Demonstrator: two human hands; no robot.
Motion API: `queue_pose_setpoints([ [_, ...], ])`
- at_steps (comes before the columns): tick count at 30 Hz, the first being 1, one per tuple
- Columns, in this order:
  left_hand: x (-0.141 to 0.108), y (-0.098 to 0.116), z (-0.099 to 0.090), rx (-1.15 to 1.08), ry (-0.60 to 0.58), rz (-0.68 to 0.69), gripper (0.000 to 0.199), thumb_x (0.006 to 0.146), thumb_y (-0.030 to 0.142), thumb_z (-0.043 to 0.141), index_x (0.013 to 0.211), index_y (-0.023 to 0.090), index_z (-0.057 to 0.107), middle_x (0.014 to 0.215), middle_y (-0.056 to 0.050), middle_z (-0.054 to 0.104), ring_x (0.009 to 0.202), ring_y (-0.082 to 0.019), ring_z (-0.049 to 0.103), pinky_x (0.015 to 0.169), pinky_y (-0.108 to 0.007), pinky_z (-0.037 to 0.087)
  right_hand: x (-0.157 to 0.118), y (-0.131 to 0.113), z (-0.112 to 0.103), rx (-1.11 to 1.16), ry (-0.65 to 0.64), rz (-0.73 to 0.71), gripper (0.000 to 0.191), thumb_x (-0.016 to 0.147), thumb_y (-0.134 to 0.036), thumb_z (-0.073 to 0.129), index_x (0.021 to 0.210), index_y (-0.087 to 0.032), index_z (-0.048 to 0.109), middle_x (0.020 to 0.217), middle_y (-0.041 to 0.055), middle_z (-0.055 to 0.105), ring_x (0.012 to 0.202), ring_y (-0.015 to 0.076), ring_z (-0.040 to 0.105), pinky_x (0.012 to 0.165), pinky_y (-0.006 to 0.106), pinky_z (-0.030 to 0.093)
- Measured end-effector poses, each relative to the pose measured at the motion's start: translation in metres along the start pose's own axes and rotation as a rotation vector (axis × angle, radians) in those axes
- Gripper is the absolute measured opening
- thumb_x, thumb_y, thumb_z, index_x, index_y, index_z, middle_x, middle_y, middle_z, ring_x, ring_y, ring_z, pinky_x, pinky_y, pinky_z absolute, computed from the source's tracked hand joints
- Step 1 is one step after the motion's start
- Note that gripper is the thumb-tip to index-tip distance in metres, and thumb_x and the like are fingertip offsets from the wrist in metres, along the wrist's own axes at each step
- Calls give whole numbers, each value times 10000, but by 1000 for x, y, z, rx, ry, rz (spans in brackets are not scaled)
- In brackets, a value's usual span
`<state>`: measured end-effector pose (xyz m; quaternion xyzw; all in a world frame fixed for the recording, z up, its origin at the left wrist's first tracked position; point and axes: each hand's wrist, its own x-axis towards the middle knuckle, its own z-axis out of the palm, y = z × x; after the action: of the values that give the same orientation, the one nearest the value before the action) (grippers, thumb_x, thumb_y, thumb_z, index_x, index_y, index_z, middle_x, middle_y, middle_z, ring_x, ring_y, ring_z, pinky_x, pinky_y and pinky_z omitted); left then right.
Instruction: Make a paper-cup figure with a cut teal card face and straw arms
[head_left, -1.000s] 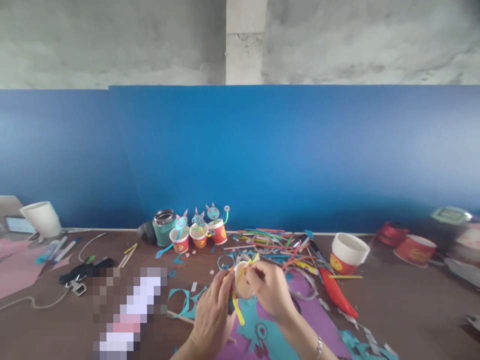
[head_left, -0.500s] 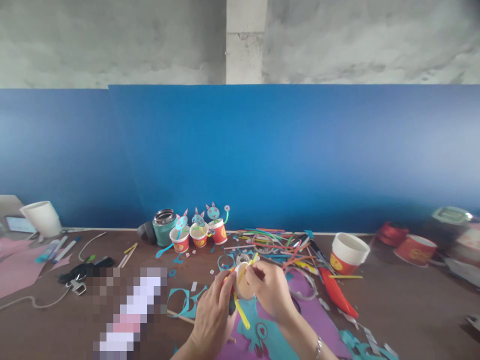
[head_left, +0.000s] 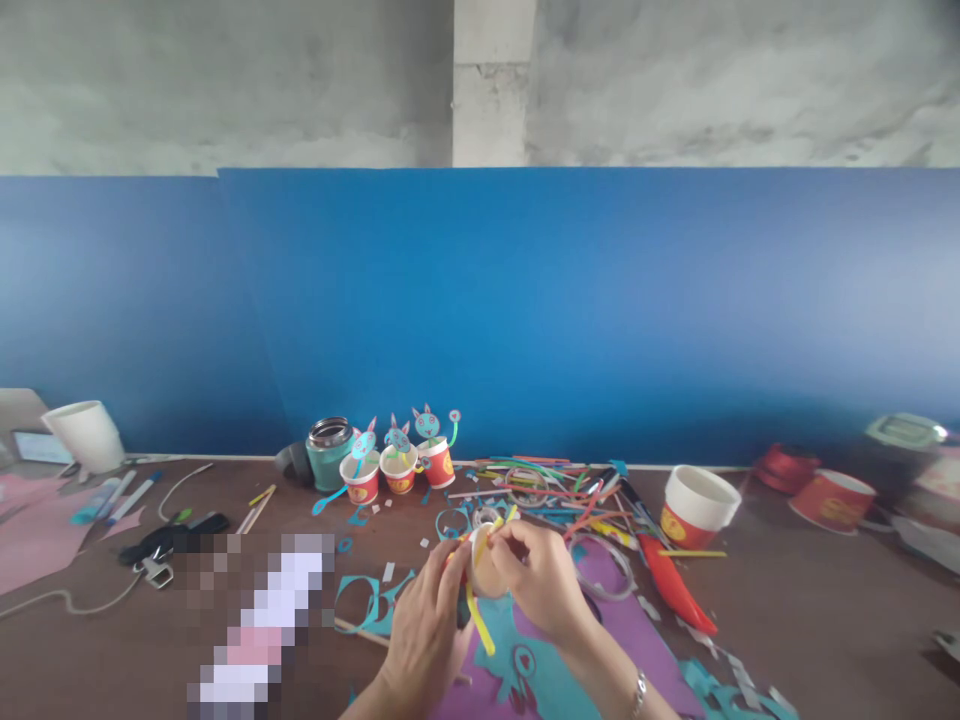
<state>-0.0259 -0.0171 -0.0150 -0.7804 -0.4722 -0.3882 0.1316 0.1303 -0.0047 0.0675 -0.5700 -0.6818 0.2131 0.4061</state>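
A paper cup (head_left: pixel 490 572) is tilted with its mouth facing me, wrapped on its left side by my left hand (head_left: pixel 429 618). The fingers of my right hand (head_left: pixel 541 578) are pinched at the cup's upper right rim on a yellow strip (head_left: pixel 482 622), whose lower end sticks out below the cup. Beneath my hands lie a teal paper sheet (head_left: pixel 551 668) with red drawings and a purple sheet (head_left: pixel 646 645). Behind them stand three small red-and-white cups (head_left: pixel 400 474) with teal cat-like faces above their rims.
A teal thermos (head_left: pixel 328 462) stands at the back left. Coloured pipe cleaners (head_left: pixel 536 487) are piled behind my hands. Stacked cups (head_left: pixel 696 508) and a red knife-shaped object (head_left: pixel 676 587) are on the right. Teal paper scraps (head_left: pixel 357 602) lie on the left.
My right hand has shifted very slightly at the cup's rim, and the yellow strip's lower end has moved slightly up and left. My left hand keeps its hold.
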Motion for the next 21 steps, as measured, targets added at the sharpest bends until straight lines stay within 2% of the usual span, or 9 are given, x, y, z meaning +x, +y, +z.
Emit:
queue_pose_setpoints([
  [6,-2,-1,2,13,6,12,493,824,53,425,1300,183,405,1199,-115,584,1064,-209,600,806,-284,540,0,0,0,-10,14,10,324,806,-380,486,596,-173,619,563,8,630,519,132,526,505,216,344],
  [14,-2,-1,2,21,-5,9,490,822,68,451,1298,174,405,1206,-114,577,1067,-213,596,803,-288,541,-1,-1,-1,-41,7,-7,271,795,-301,471,578,-187,587,540,-12,593,510,122,505,508,208,334],
  [21,-2,-1,2,20,1,14,501,821,50,427,1303,184,402,1192,-114,586,1029,-203,615,774,-274,544,0,-1,-1,-97,30,-7,319,801,-366,480,566,-183,595,528,0,604,498,122,500,492,208,321],
])
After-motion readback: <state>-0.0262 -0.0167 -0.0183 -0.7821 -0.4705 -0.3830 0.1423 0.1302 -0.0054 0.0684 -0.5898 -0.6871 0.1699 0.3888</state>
